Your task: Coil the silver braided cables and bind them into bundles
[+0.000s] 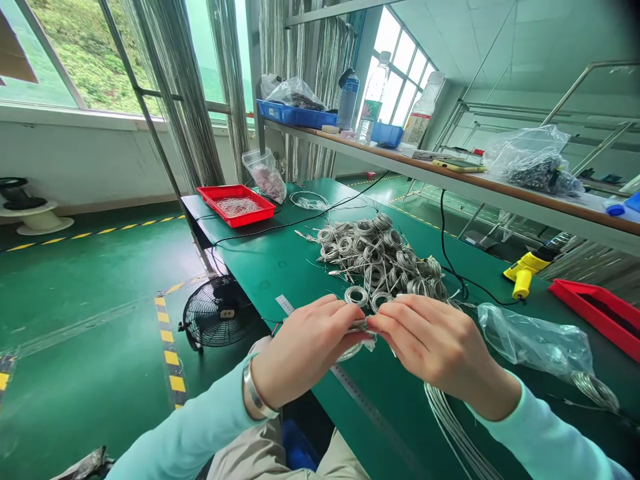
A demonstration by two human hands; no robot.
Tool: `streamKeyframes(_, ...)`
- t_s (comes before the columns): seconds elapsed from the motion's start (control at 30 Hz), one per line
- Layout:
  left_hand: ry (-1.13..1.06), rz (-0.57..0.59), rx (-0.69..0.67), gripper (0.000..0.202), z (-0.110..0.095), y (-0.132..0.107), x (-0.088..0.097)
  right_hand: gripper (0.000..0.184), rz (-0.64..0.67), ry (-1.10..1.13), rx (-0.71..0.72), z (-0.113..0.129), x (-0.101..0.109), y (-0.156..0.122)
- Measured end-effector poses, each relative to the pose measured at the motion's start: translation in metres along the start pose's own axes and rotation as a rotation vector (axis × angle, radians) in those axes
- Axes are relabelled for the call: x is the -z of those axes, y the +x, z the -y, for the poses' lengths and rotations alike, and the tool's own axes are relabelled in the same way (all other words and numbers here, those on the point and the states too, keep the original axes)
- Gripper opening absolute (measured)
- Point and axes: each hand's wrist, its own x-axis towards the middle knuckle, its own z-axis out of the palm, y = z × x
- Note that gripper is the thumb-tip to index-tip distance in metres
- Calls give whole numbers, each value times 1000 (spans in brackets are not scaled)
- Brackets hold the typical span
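Observation:
My left hand (305, 347) and my right hand (433, 343) meet over the near edge of the green table (280, 267), fingers pinched together on a small coil of silver wire (361, 332) held between them. From under my right hand a bundle of straight silver wires (453, 427) trails toward me. Just beyond my hands lies a pile of several finished wire coils (380, 260). A metal bangle sits on my left wrist.
A red tray (236, 203) with wires and a clear bag (265, 175) sit at the table's far end. A plastic bag (537, 343), yellow tool (525, 273) and another red tray (597, 313) lie right. A black fan (217, 312) stands on the floor left. A shelf (450, 180) carries bottles and bins.

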Motion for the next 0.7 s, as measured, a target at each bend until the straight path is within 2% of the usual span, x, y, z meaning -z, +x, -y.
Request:
streamKeyframes(0.1,51,-12,-14,22,-1,1,0,12,32,-84,-43,4,-5,-4)
streamKeyframes(0.2,112,-8,-43,23,-2,2,0,14,121,-136,-18,2,-6,-1)
streamKeyframes(0.37,196,7,-101,18,0,2,-3,27,212,-79,74,-2,-7,1)
streamKeyframes(0.43,241,-4,-119,19,1,2,-6,29,204,-18,42,0,-13,-2)
streamKeyframes(0.5,308,-22,-125,20,2,3,-11,30,191,80,-73,5,-21,-8)
streamKeyframes(0.6,436,-41,-130,20,3,4,-16,30,199,300,-346,14,-33,-13)
streamKeyframes(0.7,534,-81,-143,15,2,4,-18,30,235,691,-659,19,-41,-14)
